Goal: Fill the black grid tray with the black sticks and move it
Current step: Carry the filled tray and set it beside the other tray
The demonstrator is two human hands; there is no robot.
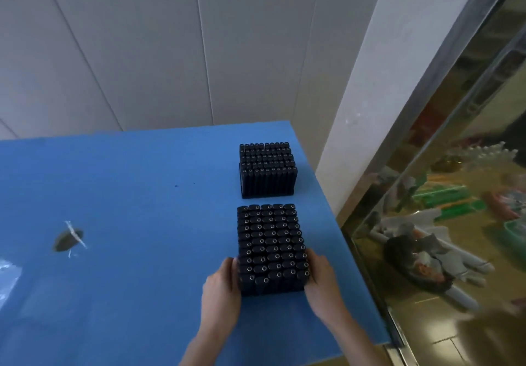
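A black grid tray [271, 247] packed with upright black sticks stands on the blue table near its right edge. My left hand [223, 283] grips the tray's near left side and my right hand [321, 276] grips its near right side. The tray base itself is hidden under the sticks. A second tray [267, 169], also full of black sticks, stands farther back on the table, a short gap beyond the first.
The blue table [128, 194] ends at its right edge just beside the trays, next to a glass panel [441, 223]. A dark hole with torn tape [68, 240] marks the table's left part. White wall panels stand behind.
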